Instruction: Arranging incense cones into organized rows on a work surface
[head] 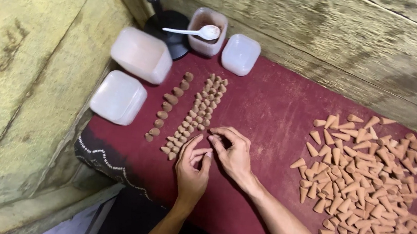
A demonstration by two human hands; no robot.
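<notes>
Left hand (191, 169), right hand (233, 153), small cone rows (196, 113) just above fingertips

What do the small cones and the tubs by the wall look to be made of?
The cones: matte terracotta-brown, dry and powdery looking, likely pressed clay or incense paste. The tubs: translucent whitish plastic, softly glossy with rounded corners. The spoon: white plastic, smooth.

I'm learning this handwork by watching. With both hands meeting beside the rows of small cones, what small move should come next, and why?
Probably set the next small cone at the near end of the rows: the right hand and left hand meet right there. Whether the fingers hold a piece is hidden.
</notes>
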